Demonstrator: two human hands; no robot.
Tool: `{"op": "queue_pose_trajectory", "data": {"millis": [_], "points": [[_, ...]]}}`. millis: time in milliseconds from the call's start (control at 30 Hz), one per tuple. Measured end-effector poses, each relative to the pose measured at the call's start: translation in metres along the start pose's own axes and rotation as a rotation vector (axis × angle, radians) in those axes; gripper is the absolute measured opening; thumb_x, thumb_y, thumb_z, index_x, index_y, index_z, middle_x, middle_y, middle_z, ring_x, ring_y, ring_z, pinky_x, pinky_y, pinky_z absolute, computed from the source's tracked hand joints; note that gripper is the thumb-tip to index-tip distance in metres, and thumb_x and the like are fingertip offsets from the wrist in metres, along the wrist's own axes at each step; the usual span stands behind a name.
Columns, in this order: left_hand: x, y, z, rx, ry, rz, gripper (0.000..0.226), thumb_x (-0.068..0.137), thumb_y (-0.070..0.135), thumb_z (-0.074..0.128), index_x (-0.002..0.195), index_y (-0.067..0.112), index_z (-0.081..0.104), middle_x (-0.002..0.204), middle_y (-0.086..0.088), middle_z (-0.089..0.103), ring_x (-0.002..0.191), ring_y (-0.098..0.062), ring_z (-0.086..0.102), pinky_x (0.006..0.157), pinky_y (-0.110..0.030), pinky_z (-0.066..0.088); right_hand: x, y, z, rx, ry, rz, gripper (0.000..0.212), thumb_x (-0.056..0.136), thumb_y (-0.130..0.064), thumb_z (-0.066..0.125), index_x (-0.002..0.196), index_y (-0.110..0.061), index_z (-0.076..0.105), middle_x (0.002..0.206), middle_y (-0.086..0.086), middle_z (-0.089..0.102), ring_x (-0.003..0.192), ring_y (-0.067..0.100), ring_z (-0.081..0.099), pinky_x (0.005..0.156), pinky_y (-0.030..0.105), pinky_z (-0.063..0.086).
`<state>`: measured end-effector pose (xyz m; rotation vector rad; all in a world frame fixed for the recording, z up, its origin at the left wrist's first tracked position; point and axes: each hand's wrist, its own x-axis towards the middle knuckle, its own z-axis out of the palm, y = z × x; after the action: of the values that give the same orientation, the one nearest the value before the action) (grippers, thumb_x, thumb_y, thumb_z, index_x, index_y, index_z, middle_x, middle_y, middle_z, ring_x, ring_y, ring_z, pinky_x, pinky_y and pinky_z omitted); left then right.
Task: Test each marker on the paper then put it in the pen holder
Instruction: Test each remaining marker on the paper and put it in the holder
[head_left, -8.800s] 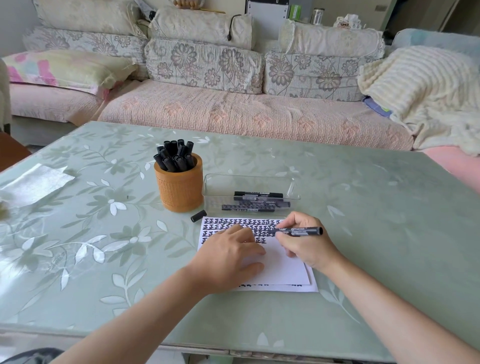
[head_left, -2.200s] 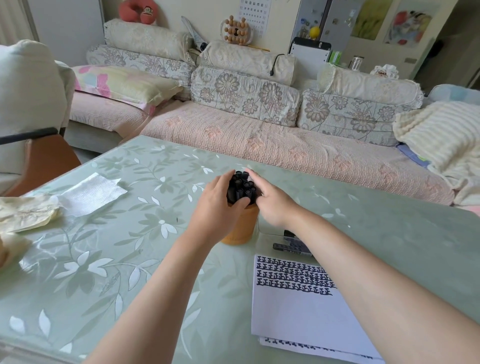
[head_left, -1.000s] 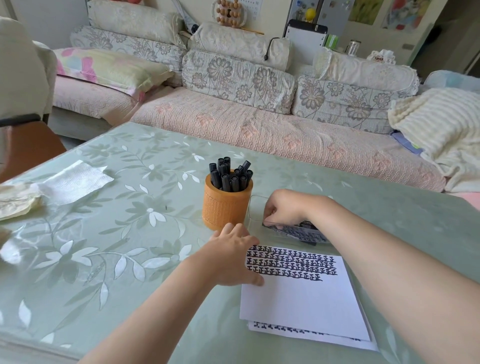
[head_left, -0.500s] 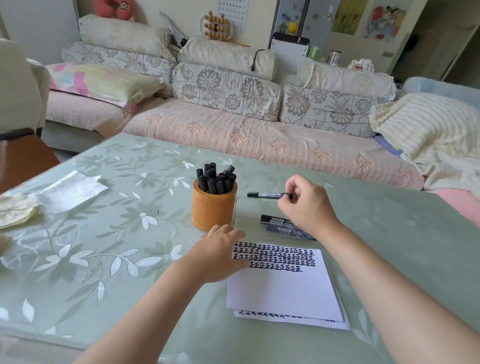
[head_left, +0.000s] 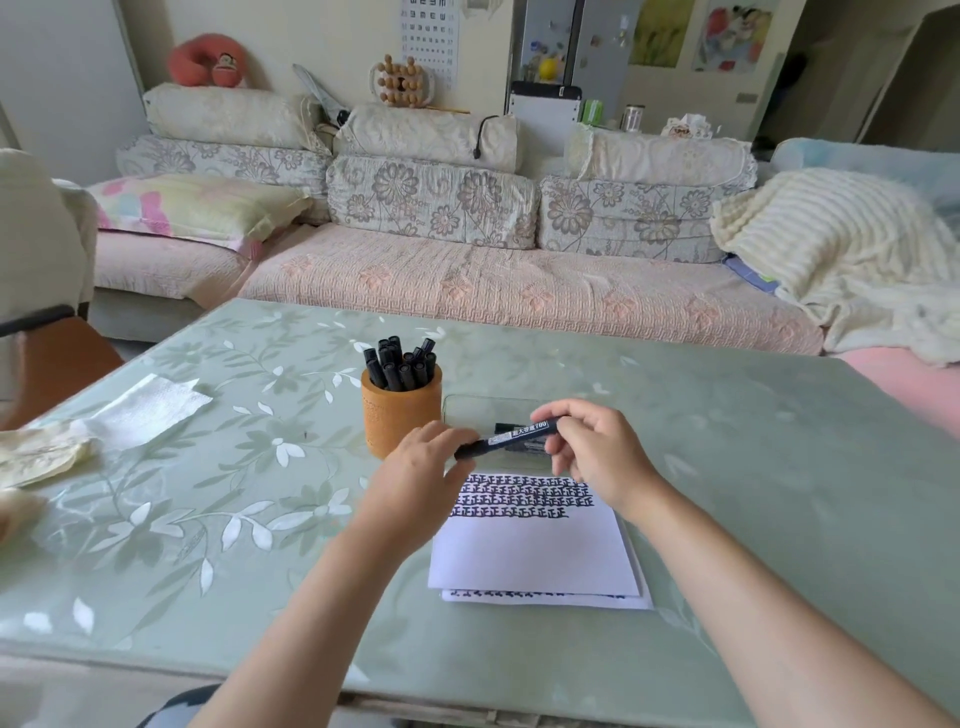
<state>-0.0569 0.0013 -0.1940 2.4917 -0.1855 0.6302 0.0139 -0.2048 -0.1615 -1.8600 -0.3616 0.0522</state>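
Two hands on one marker right now. The fingers (head_left: 453, 435) of our left hand (head_left: 415, 478) are curled in and pinch the dark left end of the marker (head_left: 511, 439). The thumb and first fingers (head_left: 551, 413) of our right hand (head_left: 597, 457) pinch the labelled barrel near its right end. The rest of the right fingers are loosely bent and touch nothing.

With a grip on each end and the marker nearly level in the air, right end a bit higher, our guess is this is the setup for pulling the cap off. Left would take the cap and right would keep the barrel for writing. We can't tell if the cap has started to give.

Just near of the hands, the paper (head_left: 530, 545) lies flat on the table (head_left: 753, 467). Rows of black test marks run across its far part and the near part is blank, so there's room for the next scribble. Another sheet peeks out underneath.

The orange pen holder (head_left: 400, 418) stands just left of the paper's far edge, close to our left hand and already stuffed with black markers, so the drop-off is a short trip. Right of it sits a clear tray (head_left: 488, 400) with at least one more marker lying in it, mostly hidden behind the one we hold.
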Motion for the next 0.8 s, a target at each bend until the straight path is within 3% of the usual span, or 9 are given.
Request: {"op": "queue_pose_trajectory", "data": {"millis": [67, 133, 233, 300, 400, 533, 800], "points": [[-0.002, 0.005, -0.001, -0.019, -0.036, -0.008, 0.019, 0.092, 0.021, 0.061, 0.108, 0.028, 0.068, 0.094, 0.012, 0.059, 0.088, -0.01, 0.056, 0.074, -0.032, 0.051, -0.008, 0.001, 0.0, 0.016, -0.026, 0.024, 0.041, 0.093, 0.003, 0.034, 0.092, -0.015, 0.07, 0.068, 0.007, 0.059, 0.051, 0.021, 0.055, 0.043, 0.024, 0.036], [-0.006, 0.007, 0.0, -0.037, -0.067, 0.004, 0.016, 0.091, 0.02, 0.063, 0.102, 0.029, 0.07, 0.088, 0.015, 0.058, 0.079, -0.005, 0.056, 0.069, -0.026, 0.049, -0.015, 0.005, -0.002, -0.002, -0.035, 0.06, 0.04, 0.093, 0.003, 0.034, 0.092, -0.017, 0.07, 0.068, 0.006, 0.059, 0.051, 0.017, 0.055, 0.046, 0.027, 0.037], [-0.014, 0.012, 0.003, -0.06, -0.099, -0.004, 0.015, 0.091, 0.018, 0.063, 0.101, 0.025, 0.071, 0.087, 0.015, 0.056, 0.077, -0.004, 0.055, 0.067, -0.016, 0.044, -0.028, 0.011, -0.008, -0.296, -0.046, 0.001, 0.032, 0.091, -0.005, 0.044, 0.086, -0.025, 0.069, 0.07, -0.006, 0.059, 0.054, 0.01, 0.05, 0.055, 0.025, 0.04], [-0.018, 0.017, 0.007, -0.05, -0.125, 0.003, 0.015, 0.091, 0.021, 0.062, 0.102, 0.025, 0.071, 0.09, 0.012, 0.058, 0.078, -0.006, 0.055, 0.071, -0.024, 0.047, -0.039, 0.013, -0.01, -0.524, -0.12, -0.105, 0.026, 0.09, -0.01, 0.05, 0.091, -0.028, 0.069, 0.087, -0.011, 0.061, 0.074, 0.01, 0.057, 0.071, 0.023, 0.046], [-0.019, 0.026, 0.016, -0.057, -0.152, 0.019, 0.014, 0.092, 0.026, 0.061, 0.102, 0.029, 0.07, 0.091, 0.011, 0.059, 0.083, -0.01, 0.054, 0.073, -0.03, 0.047, -0.049, 0.015, -0.008, -0.735, -0.222, -0.237, 0.025, 0.094, -0.019, 0.05, 0.109, -0.027, 0.069, 0.101, -0.009, 0.066, 0.095, 0.013, 0.057, 0.088, 0.031, 0.045], [-0.019, 0.036, 0.025, -0.055, -0.152, 0.068, 0.013, 0.091, 0.029, 0.063, 0.103, 0.029, 0.068, 0.089, 0.013, 0.057, 0.085, -0.012, 0.053, 0.073, -0.034, 0.048, -0.054, 0.017, -0.006, -0.743, -0.362, -0.18, 0.024, 0.102, -0.026, 0.041, 0.112, -0.024, 0.064, 0.093, -0.003, 0.061, 0.09, 0.02, 0.053, 0.081, 0.038, 0.045], [-0.006, 0.039, 0.034, 0.034, -0.18, 0.135, 0.012, 0.093, 0.023, 0.06, 0.101, 0.025, 0.07, 0.087, 0.008, 0.057, 0.087, -0.013, 0.047, 0.073, -0.033, 0.044, -0.045, 0.031, -0.016, -0.711, -0.33, -0.19, 0.022, 0.101, -0.024, 0.047, 0.103, -0.012, 0.065, 0.09, 0.006, 0.06, 0.086, 0.025, 0.053, 0.08, 0.04, 0.044]]}}
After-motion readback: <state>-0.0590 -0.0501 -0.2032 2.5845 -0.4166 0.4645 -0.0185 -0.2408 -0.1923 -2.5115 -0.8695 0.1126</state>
